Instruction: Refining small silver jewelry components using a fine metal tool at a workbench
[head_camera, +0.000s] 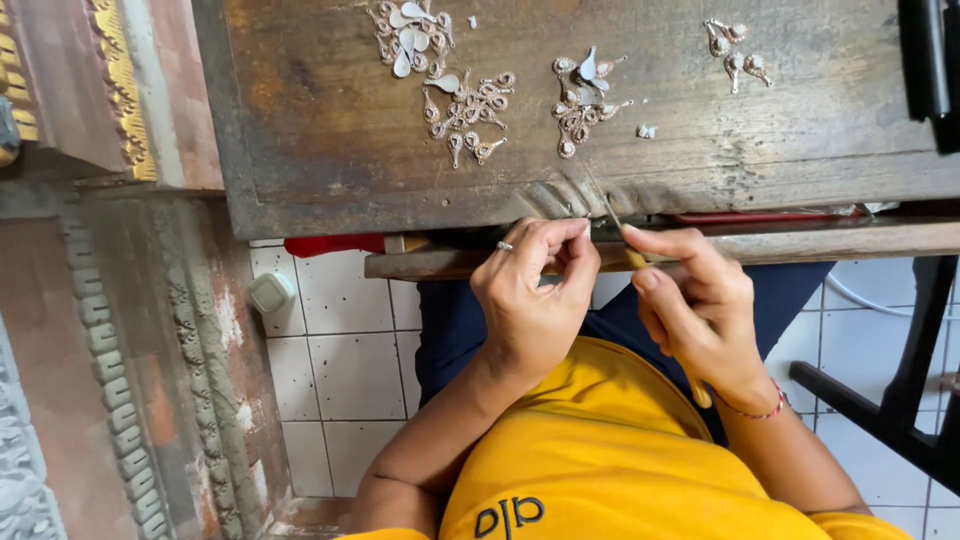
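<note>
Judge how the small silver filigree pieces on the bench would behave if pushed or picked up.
The filigree pieces look thin and openwork, so probably light and easily bent. They lie flat on the wooden bench, so they would likely slide, not roll. Their curls lie tangled in clusters, so lifting one may drag neighbours.

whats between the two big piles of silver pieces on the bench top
Bare worn wood: in the head view nothing lies between the left pile and the right pile on the workbench.
</note>
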